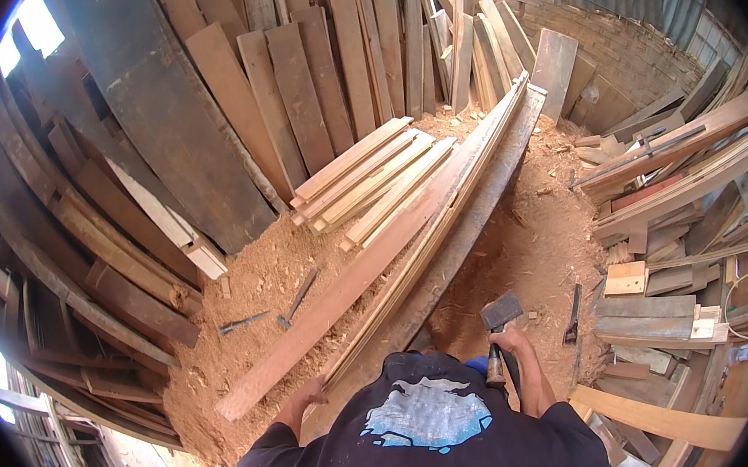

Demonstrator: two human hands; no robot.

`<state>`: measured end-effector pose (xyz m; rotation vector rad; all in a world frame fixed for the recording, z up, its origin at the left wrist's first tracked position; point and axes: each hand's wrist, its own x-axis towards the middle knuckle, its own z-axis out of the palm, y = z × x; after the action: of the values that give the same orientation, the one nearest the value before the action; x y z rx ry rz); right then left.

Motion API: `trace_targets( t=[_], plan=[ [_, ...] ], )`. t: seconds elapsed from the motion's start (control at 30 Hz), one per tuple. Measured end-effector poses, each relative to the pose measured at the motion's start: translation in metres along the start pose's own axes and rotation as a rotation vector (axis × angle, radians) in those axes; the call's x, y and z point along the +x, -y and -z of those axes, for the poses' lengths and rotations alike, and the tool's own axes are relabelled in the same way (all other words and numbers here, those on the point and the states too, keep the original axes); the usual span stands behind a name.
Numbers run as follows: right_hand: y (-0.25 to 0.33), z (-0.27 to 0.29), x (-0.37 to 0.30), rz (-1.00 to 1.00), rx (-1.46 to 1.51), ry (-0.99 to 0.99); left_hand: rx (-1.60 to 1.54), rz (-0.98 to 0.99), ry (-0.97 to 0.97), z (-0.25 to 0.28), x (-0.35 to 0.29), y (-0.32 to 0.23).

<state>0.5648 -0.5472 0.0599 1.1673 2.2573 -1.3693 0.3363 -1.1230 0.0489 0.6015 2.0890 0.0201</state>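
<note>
My right hand (514,338) is closed round the handle of a mallet with a dark blocky head (502,310), held up in front of my body. Just below the hand, a dark tool handle with a paler end (496,369) points down; whether the same hand grips it I cannot tell. At the near end of the long boards, my left hand (307,394) has its fingers curled at the edge of a narrow board (381,320). Beside that board lies a wide reddish plank (331,319). A dark, worn beam (465,255) runs along their right side.
Several short pale strips (370,175) lie left of the plank. A hammer (298,298) and a slim dark tool (243,322) rest on wood shavings. Another dark tool (573,315) lies at right, near stacked timber (647,315). Tall boards (302,94) lean behind.
</note>
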Motion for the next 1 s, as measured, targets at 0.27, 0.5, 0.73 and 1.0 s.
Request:
trace_targets(
  t=[0.27,0.5,0.73,1.0],
  plan=[
    [0.110,0.035,0.068,0.110,-0.164,0.096,-0.136,0.003,0.029,-0.003,0.006,-0.007],
    [0.196,0.056,0.147,0.317,-0.084,0.244,-0.691,-0.002,-0.502,0.021,0.033,-0.087],
    [0.296,0.071,0.221,0.547,-0.317,0.398,-1.158,-0.108,-0.478,0.082,0.051,-0.263],
    [0.382,0.108,0.331,0.617,-0.631,0.474,-1.746,0.283,-0.680,0.027,0.157,-0.330]
  ],
)
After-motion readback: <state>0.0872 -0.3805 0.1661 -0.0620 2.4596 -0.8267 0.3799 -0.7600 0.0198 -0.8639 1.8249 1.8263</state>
